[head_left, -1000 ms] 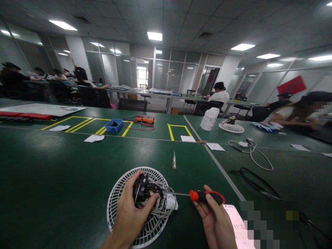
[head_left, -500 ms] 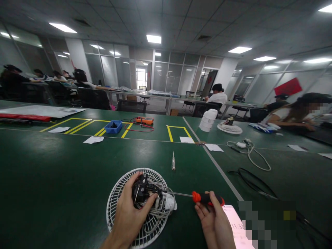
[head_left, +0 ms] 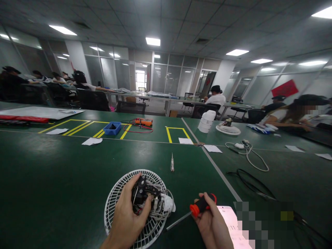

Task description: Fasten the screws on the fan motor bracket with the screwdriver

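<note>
My left hand [head_left: 129, 211] grips a black fan motor assembly [head_left: 140, 192] between thumb and fingers. The assembly rests on a round white fan grille [head_left: 111, 204] lying on the table, with a bundled pale cord and a white part [head_left: 168, 203] at its right side. In my right hand [head_left: 211, 221] is a red-and-black screwdriver [head_left: 199, 206], its shaft angled down to the left. The screwdriver's tip is apart from the motor, near the grille's right edge. A small clear-handled screwdriver [head_left: 172, 164] lies on the table beyond the grille.
A lit phone [head_left: 229, 221] lies beside my right hand. Farther back are a blue bin [head_left: 112, 128], an orange multimeter [head_left: 144, 121], white stacked cylinders [head_left: 206, 121] and another fan grille [head_left: 228, 129]. A black cable [head_left: 249, 183] lies at right. Other people sit around the room.
The red-and-black screwdriver has come away from the motor assembly and swung so its tip points down-left. My left hand keeps its grip on the motor.
</note>
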### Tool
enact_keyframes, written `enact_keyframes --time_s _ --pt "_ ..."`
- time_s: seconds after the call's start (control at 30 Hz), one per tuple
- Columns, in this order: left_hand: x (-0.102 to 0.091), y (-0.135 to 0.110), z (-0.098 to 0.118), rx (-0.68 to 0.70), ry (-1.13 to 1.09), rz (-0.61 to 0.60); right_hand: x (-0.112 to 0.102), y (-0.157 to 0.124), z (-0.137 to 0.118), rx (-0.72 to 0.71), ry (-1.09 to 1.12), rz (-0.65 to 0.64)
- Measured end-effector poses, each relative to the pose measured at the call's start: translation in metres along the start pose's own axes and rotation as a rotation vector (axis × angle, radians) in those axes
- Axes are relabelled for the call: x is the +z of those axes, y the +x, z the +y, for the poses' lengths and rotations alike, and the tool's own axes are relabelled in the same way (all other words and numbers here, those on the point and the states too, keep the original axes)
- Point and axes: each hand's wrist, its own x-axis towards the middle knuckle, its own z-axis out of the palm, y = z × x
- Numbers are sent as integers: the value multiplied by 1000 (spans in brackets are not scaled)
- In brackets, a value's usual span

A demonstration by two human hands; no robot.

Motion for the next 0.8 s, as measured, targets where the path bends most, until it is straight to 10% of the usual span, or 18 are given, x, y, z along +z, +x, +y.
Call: enact_keyframes --time_s 0.37,0.8 --pt "3 -3 -4 -41 6 -16 -15 -3 12 -350 -1016 -401" --pt "-17 -1 -13 -117 -60 -144 -24 13 11 -600 -1480 -241"
